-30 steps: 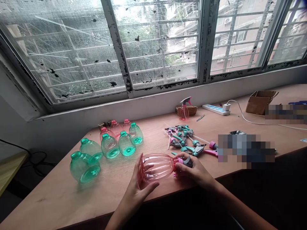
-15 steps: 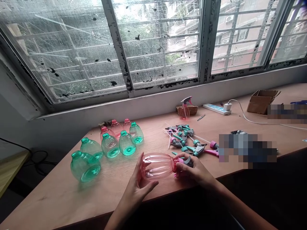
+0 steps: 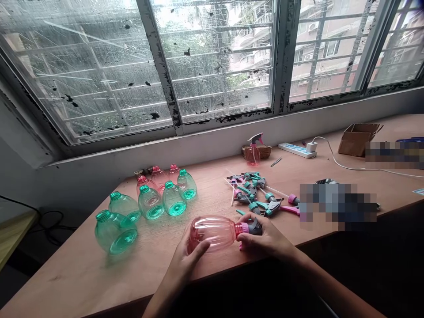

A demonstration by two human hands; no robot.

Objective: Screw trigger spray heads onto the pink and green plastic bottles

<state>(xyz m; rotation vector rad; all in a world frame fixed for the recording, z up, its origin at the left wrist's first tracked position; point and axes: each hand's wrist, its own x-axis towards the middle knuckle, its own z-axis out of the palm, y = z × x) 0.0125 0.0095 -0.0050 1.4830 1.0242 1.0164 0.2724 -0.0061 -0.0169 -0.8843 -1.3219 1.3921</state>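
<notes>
A clear pink bottle (image 3: 215, 232) lies sideways in the air above the table's front edge, its base in my left hand (image 3: 187, 256). The thumb rests along the near side, the other fingers behind it. At the bottle's neck, my right hand (image 3: 265, 236) is closed round a grey and pink spray head (image 3: 254, 227), whose pink collar sits at the mouth. Part of the trigger shows below the fingers. Beyond the hands lies a pile of loose spray heads (image 3: 255, 190), grey with pink or green parts and thin tubes.
Several open green bottles (image 3: 150, 203) stand at left, with pink bottles (image 3: 159, 176) behind. Near the window, an assembled pink spray bottle (image 3: 253, 152) stands by a small brown basket (image 3: 265, 152). A power strip (image 3: 297, 150), white cable and cardboard box (image 3: 356, 140) are farther right.
My left hand has closed further round the bottle's base, its thumb now pressed on the side. The right fingers have shifted round the spray head. The view has moved slightly.
</notes>
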